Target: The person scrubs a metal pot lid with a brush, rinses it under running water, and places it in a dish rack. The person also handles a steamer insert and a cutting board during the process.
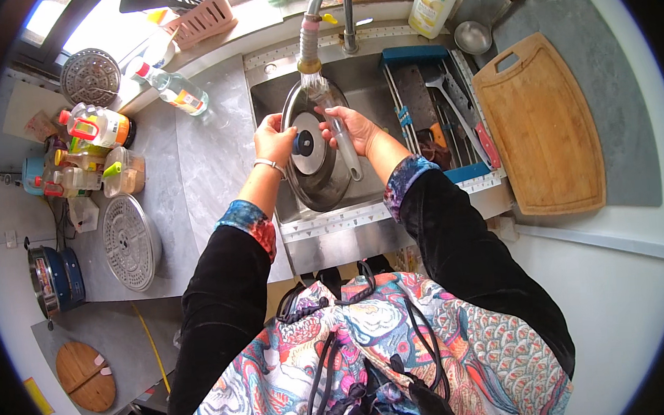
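My left hand [273, 140] grips the near-left rim of a round pot lid [320, 185] with a black knob [305, 143]. The lid is tilted steeply inside the stainless steel sink [374, 190]. A long-handled utensil [346, 144] with a pale grey handle is in my right hand [356, 129], held across the lid's right side. Water falls from the ribbed hose end of the faucet [309, 52] onto the utensil's upper end and the lid. That upper end is blurred by the water, so its kind is unclear.
A blue-ended rack [414, 54] with utensils spans the sink's right side, a red-handled knife [488, 144] beside it. Further right lie a wooden cutting board [544, 132] and a ladle [472, 36]. Bottles [179, 91] and a perforated steamer tray [129, 243] stand on the left counter.
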### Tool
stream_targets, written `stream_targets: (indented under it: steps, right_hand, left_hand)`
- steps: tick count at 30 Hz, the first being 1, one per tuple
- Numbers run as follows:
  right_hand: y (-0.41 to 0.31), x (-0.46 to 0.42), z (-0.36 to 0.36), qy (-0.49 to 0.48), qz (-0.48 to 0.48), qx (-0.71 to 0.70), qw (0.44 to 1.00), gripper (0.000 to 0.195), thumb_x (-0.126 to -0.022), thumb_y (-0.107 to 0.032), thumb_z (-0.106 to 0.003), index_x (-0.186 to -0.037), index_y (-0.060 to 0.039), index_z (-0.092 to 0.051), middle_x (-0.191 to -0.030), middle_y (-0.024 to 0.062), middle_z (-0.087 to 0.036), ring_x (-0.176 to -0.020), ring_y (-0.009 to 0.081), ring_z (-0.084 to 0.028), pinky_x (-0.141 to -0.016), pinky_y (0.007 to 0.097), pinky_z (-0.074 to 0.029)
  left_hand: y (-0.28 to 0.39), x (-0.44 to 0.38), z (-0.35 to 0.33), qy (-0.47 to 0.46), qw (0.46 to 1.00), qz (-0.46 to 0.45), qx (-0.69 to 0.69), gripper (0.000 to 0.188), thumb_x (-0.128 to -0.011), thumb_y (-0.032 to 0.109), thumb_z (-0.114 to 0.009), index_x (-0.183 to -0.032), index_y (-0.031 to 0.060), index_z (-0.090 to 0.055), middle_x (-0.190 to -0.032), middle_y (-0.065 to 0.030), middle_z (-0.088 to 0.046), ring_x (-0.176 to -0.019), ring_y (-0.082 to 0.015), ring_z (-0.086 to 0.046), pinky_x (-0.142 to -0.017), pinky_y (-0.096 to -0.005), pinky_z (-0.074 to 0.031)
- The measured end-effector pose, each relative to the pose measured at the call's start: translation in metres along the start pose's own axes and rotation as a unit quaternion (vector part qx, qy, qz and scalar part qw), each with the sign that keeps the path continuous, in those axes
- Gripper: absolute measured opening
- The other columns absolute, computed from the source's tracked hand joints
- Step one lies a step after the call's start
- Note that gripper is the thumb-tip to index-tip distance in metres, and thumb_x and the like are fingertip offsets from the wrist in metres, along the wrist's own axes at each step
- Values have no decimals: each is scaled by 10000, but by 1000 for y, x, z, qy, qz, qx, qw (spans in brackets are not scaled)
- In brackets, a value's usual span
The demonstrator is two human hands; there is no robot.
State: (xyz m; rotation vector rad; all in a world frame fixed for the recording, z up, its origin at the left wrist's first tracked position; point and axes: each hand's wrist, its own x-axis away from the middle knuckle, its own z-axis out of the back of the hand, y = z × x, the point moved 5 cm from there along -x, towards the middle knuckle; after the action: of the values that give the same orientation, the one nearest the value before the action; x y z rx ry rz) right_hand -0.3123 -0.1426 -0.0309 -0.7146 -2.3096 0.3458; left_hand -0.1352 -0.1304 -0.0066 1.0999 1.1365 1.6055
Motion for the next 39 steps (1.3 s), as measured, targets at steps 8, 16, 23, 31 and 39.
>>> stream_targets:
  steps: [8, 16, 23, 31, 39]
  right_hand:
    - [11, 20, 9, -84, 5, -11, 996, 427, -861, -225, -501, -1282, -153, -509, -899, 51, -644, -758, 145, -634, -599, 265, -519]
    - [-11, -34, 0, -3, 88, -40, 995, 260, -820, -85, -596, -1073, -80, -538, -823, 55, -611, -759, 167, -630, -684, 302, -552]
    - [-23, -56, -22, 27, 102, -50, 993, 288, -821, -87, -626, -1075, 9, -532, -989, 109, -618, -875, 197, -643, -625, 281, -532]
    - [-25, -7, -9, -1, 44, 189, 981, 470, -790, -102, -683, -1225, -90, -506, -971, 61, -641, -742, 122, -618, -529, 226, -461]
    - [-39, 23, 24, 15, 48, 222, 974, 385, -806, -165, -691, -1140, -80, -517, -859, 36, -634, -617, 81, -566, -488, 207, -448]
  left_hand:
    - [-2, -1, 2, 1, 1000, 12, -2, 327, -741, -19, -690, -1048, -11, -580, -912, -50, -643, -791, -109, -603, -735, -238, -496]
    - [-8, -8, 10, 20, 1000, 6, -13, 313, -729, 13, -693, -1026, -5, -597, -884, -49, -650, -771, -112, -606, -716, -252, -499]
    - [-7, -13, 9, 18, 999, 5, -31, 301, -725, 20, -687, -1014, -3, -605, -870, -51, -654, -756, -111, -607, -701, -256, -501]
    - [4, -19, -1, -15, 1000, -3, -4, 303, -726, 7, -685, -1016, -4, -598, -879, -54, -654, -773, -116, -612, -719, -250, -500]
    - [29, -53, -41, -105, 991, -32, -73, 304, -742, -17, -692, -1026, -23, -584, -895, -59, -654, -779, -117, -615, -731, -244, -498]
